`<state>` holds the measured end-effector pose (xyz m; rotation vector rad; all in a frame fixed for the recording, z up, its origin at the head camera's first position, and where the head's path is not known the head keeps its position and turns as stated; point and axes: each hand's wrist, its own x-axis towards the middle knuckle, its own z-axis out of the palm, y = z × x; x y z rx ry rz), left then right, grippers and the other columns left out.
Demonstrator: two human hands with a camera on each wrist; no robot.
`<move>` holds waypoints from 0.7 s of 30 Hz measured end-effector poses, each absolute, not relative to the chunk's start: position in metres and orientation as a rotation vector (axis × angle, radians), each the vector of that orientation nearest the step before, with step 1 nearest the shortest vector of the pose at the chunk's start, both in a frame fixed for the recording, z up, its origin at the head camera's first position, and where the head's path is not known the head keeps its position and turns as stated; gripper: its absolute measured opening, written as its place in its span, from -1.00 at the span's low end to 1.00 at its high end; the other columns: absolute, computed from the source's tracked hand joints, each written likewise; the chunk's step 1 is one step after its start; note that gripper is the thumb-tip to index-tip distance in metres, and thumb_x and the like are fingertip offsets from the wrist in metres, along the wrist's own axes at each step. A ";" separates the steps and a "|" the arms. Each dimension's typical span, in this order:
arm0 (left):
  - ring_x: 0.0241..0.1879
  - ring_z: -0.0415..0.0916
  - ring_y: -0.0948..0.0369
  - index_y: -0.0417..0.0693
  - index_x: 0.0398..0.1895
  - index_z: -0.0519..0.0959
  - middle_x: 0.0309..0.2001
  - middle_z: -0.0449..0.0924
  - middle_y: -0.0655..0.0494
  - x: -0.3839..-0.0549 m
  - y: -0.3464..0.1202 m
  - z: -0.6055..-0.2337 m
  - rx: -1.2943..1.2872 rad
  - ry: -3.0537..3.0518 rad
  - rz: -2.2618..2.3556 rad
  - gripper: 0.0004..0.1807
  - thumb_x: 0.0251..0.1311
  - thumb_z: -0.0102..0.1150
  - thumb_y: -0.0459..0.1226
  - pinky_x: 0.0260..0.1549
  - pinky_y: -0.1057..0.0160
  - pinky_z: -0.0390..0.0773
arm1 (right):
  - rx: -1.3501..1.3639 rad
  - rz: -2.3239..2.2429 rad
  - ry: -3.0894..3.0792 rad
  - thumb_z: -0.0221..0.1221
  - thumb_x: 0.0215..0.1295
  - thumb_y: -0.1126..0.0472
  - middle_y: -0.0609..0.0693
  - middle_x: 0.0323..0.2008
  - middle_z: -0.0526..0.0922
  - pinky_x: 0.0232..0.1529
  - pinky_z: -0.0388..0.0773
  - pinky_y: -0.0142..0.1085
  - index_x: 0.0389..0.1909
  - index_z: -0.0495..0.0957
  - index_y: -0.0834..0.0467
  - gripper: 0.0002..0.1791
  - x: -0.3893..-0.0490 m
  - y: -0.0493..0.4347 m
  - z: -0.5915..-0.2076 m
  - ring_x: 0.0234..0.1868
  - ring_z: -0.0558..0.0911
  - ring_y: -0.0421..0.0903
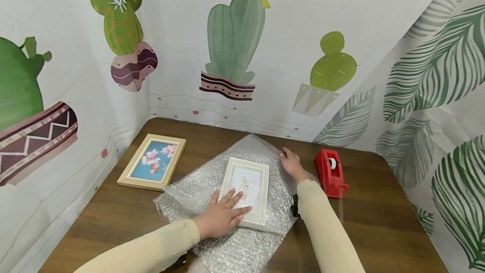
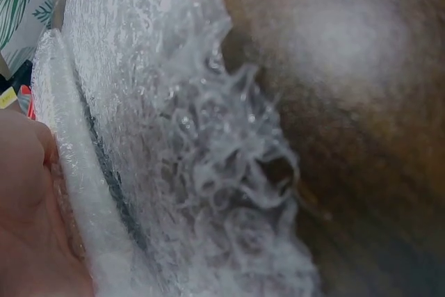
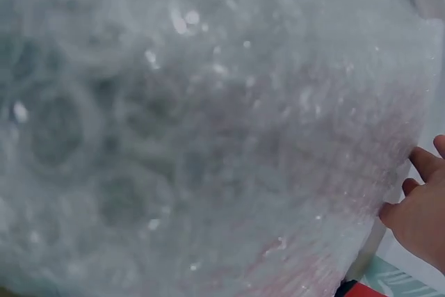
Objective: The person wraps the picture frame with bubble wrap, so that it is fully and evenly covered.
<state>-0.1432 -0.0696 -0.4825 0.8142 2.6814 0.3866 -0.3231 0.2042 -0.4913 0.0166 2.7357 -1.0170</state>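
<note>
A white picture frame [image 1: 264,195] lies on a sheet of bubble wrap [image 1: 242,247], turned so one corner points to the back. My left hand [image 1: 219,217] rests with spread fingers on the frame's lower left, where a flap of the wrap folds over it. In the left wrist view, the bubble wrap [image 2: 160,102] hangs beside the left hand [image 2: 28,206]. My right hand [image 1: 292,164] grips the sheet's right edge, lifting it. Raised bubble wrap [image 3: 208,137] fills most of the right wrist view, with the right hand [image 3: 421,206] at its edge.
A gold picture frame [image 1: 179,159] with a flower picture lies at the left of the brown wooden table [image 1: 379,218]. Right of the wrap stands a red tape dispenser [image 1: 326,172]. A cactus-printed cloth [image 1: 170,54] hangs behind the table.
</note>
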 end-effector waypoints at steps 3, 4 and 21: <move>0.67 -0.08 -0.05 0.54 0.52 0.29 0.67 0.01 0.05 -0.142 -0.069 -0.482 0.813 2.678 0.380 -0.52 0.61 -0.24 0.04 0.56 -0.39 -0.11 | 0.029 -0.996 2.737 -0.27 0.64 0.08 0.35 0.58 0.13 0.63 -0.07 0.26 0.60 -0.01 0.31 -0.35 -0.322 0.205 -0.492 0.64 -0.03 0.33; 0.67 -0.09 -0.05 0.54 0.52 0.29 0.67 0.01 0.05 -0.142 -0.069 -0.482 0.812 2.678 0.376 -0.52 0.61 -0.24 0.04 0.56 -0.39 -0.11 | 0.029 -1.005 2.737 -0.25 0.64 0.08 0.35 0.57 0.15 0.62 -0.04 0.25 0.60 0.00 0.31 -0.35 -0.322 0.205 -0.492 0.63 0.02 0.32; 0.68 -0.10 -0.04 0.54 0.53 0.27 0.68 -0.01 0.06 -0.143 -0.066 -0.482 0.814 2.674 0.377 -0.51 0.62 -0.29 0.05 0.57 -0.39 -0.13 | -0.175 -0.976 2.841 0.17 0.45 -0.19 0.25 0.39 0.51 0.35 0.51 0.14 0.50 0.34 0.16 -0.24 -0.327 0.186 -0.446 0.37 0.54 0.23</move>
